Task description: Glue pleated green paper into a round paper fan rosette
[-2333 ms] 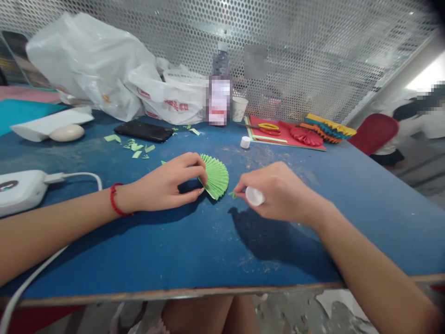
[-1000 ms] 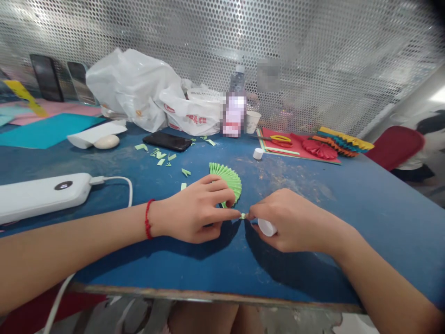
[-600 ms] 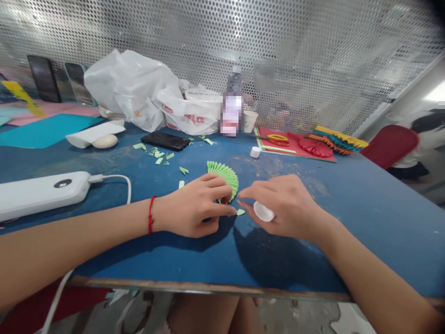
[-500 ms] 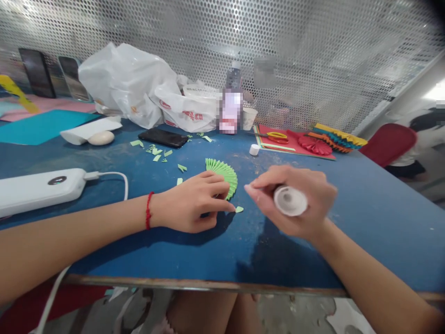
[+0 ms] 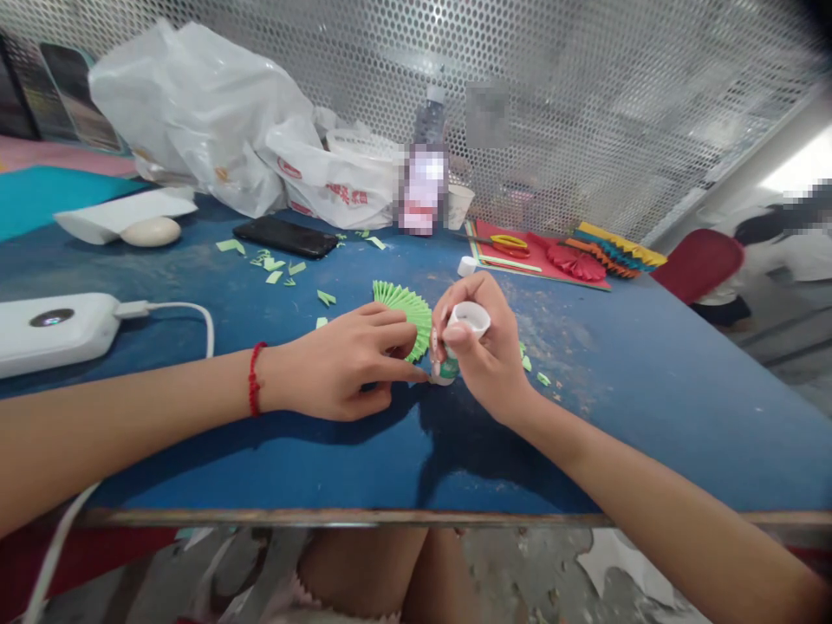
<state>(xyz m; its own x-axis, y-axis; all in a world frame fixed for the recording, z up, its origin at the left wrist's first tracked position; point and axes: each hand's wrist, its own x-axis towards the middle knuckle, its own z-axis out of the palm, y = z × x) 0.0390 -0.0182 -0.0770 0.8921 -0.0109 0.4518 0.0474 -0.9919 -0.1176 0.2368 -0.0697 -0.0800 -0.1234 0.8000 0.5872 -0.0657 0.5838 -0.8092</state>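
A green pleated paper fan [image 5: 406, 305] lies on the blue table [image 5: 650, 390]. My left hand [image 5: 338, 368], with a red string at the wrist, presses down on the fan's near edge, fingers pinched together. My right hand [image 5: 481, 347] grips a small white glue stick [image 5: 458, 338] upside down. The stick's tip meets the table right beside my left fingertips. Small green paper scraps [image 5: 533, 364] lie just right of the hand.
A white power bank [image 5: 45, 329] with a cable sits at the left. Behind are a black phone [image 5: 286, 237], plastic bags [image 5: 214, 121], a bottle [image 5: 419, 173], a white cap [image 5: 466, 266], scissors [image 5: 510, 242] on red paper and coloured paper fans [image 5: 617, 247]. A mesh wall backs the table.
My right hand lifted from a small green scrap, turned the glue stick over and brought its tip down by the fan. The left hand stayed on the fan.
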